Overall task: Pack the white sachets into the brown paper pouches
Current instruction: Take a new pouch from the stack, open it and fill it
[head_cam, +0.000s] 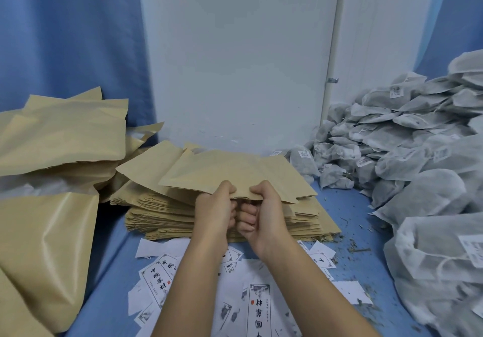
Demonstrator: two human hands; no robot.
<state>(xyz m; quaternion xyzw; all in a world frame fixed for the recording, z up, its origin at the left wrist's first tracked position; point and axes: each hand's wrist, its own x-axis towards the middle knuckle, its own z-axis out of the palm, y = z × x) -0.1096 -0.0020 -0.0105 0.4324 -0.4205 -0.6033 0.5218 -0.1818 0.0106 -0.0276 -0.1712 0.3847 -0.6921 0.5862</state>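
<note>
- The heap of white fabric sachets (418,153) runs off the right edge of the view. Their small paper tags are too small to read, and the contents show only as a grey shade through the cloth.
- The large crumpled brown paper bags (60,133) on the left are cut off at the left and bottom edges.
- The white printed paper labels (257,300) lie scattered in the near middle, partly covered by the person's forearms.
- The near edge of the top flat brown paper pouch (222,174) is hidden behind the knuckles, so I cannot tell whether its mouth is parted.
- Everything rests on a blue cloth surface (109,271), with dry plant crumbs (352,248) strewn just beside the sachets.
- Behind stands a plain white wall panel (235,62), with blue curtains (65,36) on the left and in the far right corner, and a small metal bracket (332,80) on the panel's right edge.
- The left hand (217,207) grips the top pouch at its near edge, thumb on top, fingers curled under.
- The right hand (261,211) grips the same edge just beside it, knuckles touching the left hand's, fingers folded tight.
- That pouch is lifted slightly off the tall stack of flat brown paper pouches (162,219) in the centre; the sachets lie to the right of it, none in either hand.
</note>
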